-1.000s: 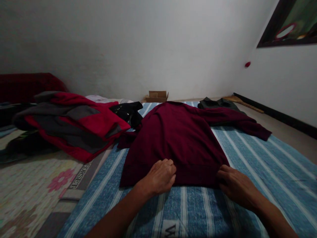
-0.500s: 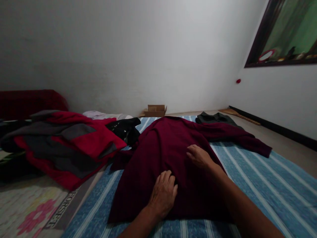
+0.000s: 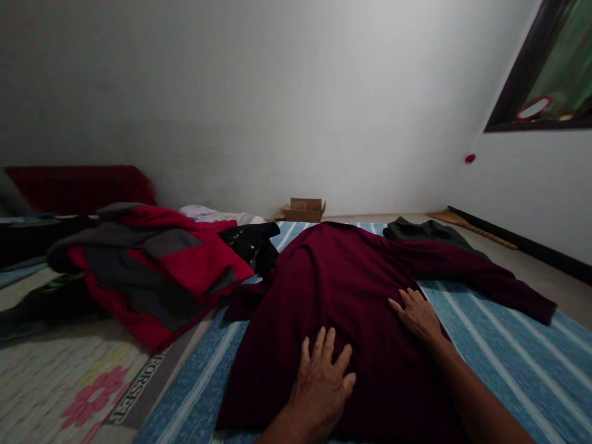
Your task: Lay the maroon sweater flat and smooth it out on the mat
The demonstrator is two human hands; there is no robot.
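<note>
A dark maroon long-sleeved top (image 3: pixel 356 277) lies spread on a blue and white striped cloth (image 3: pixel 481 333). Its hem is toward me and one sleeve stretches out to the right; the other sleeve is partly tucked at the left side. My left hand (image 3: pixel 322 379) rests low on the middle of the top, fingers spread. Against the top's right side lies my right hand (image 3: pixel 416 316), with its fingers stretched out over the fabric. Neither hand grips anything.
Left of the top are a red and grey jacket (image 3: pixel 171 265) and a black garment (image 3: pixel 254 243). Dark grey folded clothing (image 3: pixel 425 231) sits beyond the right sleeve. An open cardboard box (image 3: pixel 304 211) stands near the wall. A flowered mat (image 3: pixel 102 370) covers the left side.
My right hand has slid to the right across the top, toward its side edge. The left hand's fingers, curled before, are now spread. The view has turned slightly left.
</note>
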